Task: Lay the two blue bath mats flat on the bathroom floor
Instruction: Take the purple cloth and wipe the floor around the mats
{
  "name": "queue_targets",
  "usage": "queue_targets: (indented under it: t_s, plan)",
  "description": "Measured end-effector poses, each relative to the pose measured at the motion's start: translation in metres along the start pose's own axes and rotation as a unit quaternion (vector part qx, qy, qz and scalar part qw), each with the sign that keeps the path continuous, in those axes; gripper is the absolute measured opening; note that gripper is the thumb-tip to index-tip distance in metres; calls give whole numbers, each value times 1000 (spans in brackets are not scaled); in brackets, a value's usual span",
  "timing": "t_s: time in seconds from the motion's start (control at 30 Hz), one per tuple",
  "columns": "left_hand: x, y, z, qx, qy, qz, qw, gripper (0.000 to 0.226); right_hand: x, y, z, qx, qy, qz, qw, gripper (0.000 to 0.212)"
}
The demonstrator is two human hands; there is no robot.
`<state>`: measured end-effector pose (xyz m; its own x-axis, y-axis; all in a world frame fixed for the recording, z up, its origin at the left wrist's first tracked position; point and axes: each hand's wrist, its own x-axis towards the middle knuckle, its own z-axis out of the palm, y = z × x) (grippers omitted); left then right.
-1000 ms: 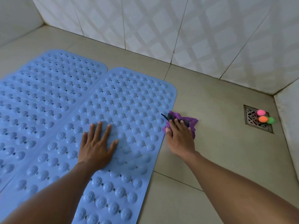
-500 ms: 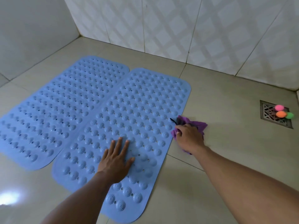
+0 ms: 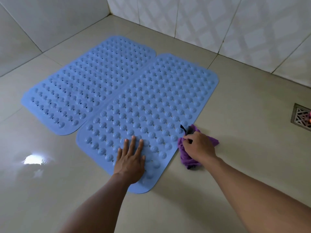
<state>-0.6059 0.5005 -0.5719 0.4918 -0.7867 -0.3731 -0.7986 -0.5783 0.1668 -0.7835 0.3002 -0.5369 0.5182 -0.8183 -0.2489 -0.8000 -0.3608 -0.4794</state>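
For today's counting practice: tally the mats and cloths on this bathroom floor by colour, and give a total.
Blue studded rubber bath mats: 2
Purple crumpled cloth: 1
Total: 3

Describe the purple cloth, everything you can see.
The purple cloth is soft, fuzzy-looking fabric, crumpled in a bunch, with a black strip poking out at its far end. It lies on the floor tile against the right edge of the right-hand blue mat. The right hand grips it from above, hiding its middle.
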Motion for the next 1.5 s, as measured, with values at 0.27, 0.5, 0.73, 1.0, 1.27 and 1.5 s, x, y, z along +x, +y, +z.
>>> queue_targets:
  t_s: [0.27,0.5,0.73,1.0,1.27,1.5]
  plan:
    - [-28,-13,12,6,-13,26,1000,80,-58,-18,20,2,-94,-37,995,21]
    - [-51,-9,8,15,-36,37,999,67,-76,-40,25,58,-213,3,975,13]
    - [-81,20,11,-49,2,55,997,65,-34,-45,12,148,-196,61,967,13]
    - [-108,20,62,72,73,307,946,56,-2,-42,32,24,-68,-76,994,26]
    - [-154,-65,60,97,89,251,959,59,-26,-74,77,-67,3,-155,986,44]
    - [-152,-115,46,33,113,-2,993,59,-26,-150,124,-112,-105,-219,964,60]
